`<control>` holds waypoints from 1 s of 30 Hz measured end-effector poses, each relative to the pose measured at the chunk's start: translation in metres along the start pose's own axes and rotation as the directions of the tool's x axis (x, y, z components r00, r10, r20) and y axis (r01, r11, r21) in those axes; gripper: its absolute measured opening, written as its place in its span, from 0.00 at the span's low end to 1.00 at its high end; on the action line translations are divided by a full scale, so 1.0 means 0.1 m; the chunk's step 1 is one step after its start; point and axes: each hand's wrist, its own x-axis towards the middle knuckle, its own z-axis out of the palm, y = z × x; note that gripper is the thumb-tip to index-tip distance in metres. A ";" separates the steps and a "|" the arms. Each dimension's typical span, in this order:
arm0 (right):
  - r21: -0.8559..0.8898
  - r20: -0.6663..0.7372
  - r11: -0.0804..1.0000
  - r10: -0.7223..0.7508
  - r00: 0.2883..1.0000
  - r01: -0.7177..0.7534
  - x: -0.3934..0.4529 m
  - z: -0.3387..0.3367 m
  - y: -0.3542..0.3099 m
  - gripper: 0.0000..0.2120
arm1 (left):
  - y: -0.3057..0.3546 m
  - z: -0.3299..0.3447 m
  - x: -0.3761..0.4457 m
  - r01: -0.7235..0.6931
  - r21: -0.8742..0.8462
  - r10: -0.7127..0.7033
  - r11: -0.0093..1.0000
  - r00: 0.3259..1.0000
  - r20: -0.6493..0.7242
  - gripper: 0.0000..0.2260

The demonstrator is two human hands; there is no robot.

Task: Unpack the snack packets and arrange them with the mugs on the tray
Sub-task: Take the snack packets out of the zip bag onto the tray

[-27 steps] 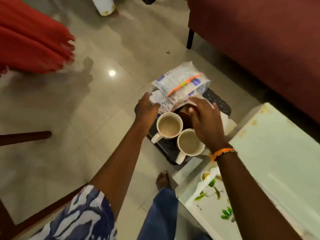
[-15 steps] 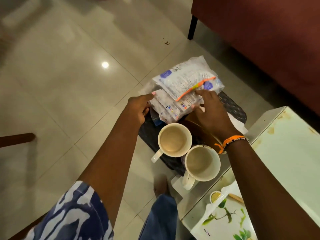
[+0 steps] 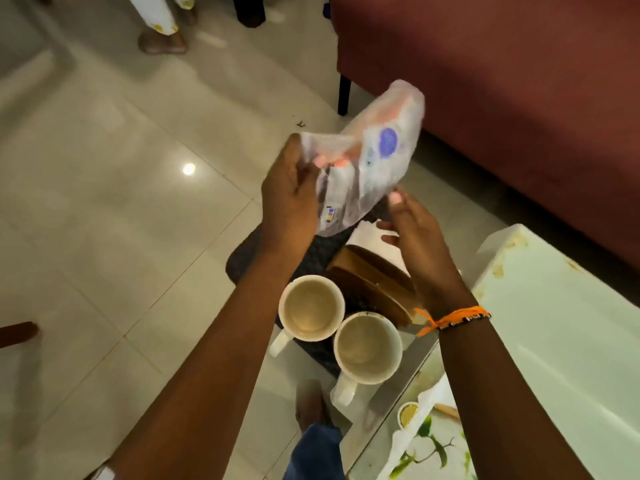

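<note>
At the far left edge of the frame, low down, a dark wooden bar (image 3: 17, 333) pokes in over the pale floor tiles (image 3: 104, 237), and a small bright light spot shines on the tiles left of the middle. At the top left, a bare foot (image 3: 162, 43) of another person stands on the floor. Near the middle of the frame, the left hand (image 3: 289, 199) is lifted up, with its fingers curled round the left side of the snack packet (image 3: 367, 161). The packet is white with a purple dot and some orange on it, and it is blurry. It is up in the air, above the tray. Below the hands, the dark tray (image 3: 249, 251) sits low by the floor. Two white mugs stand on it, touching each other: the left mug (image 3: 311, 308) and the right mug (image 3: 367, 348). Both have handles pointing to the lower left. Just behind the mugs lies a brown wooden thing (image 3: 370, 275), with a white paper (image 3: 374, 237) past it. The right hand (image 3: 412, 230) is just under the packet's lower right corner, with its fingers spread loosely; the thumb tip is at the packet's edge, but I cannot tell if it touches. An orange band (image 3: 453, 318) is on the right wrist. At the lower right is a white bench (image 3: 554, 323) with a leafy picture (image 3: 429, 448) on it. A dark red sofa (image 3: 502, 98) fills the upper right.
</note>
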 end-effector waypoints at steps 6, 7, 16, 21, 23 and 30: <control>0.807 0.114 0.549 0.214 0.970 -0.216 -0.60 -0.75 0.01 0.26 | 0.44 0.49 -0.98 -0.412 0.140 0.325 0.900 0.851 0.414 0.14; 0.862 0.124 0.463 0.199 0.972 -0.205 -0.75 -0.92 0.07 0.27 | 0.48 0.58 -1.17 -0.474 0.162 0.366 0.865 0.818 0.443 0.13; 0.876 0.049 0.423 0.398 0.916 -0.231 -2.42 -1.92 1.17 0.13 | 0.55 1.08 -2.89 -0.185 0.208 -0.093 0.961 0.490 0.867 0.25; 0.802 -0.091 0.551 0.492 0.866 -0.228 -3.18 -2.14 1.73 0.28 | 0.52 1.31 -3.43 0.342 0.233 -0.397 0.910 0.557 0.730 0.22; 0.809 -0.095 0.541 0.504 0.858 -0.228 -3.40 -2.15 1.91 0.29 | 0.44 1.40 -3.56 0.548 0.274 -0.596 0.790 0.581 0.554 0.14; 0.806 -0.020 0.530 0.470 0.882 -0.265 -3.60 -2.06 2.18 0.24 | 0.37 1.43 -3.78 0.689 0.246 -0.687 0.682 0.487 0.539 0.05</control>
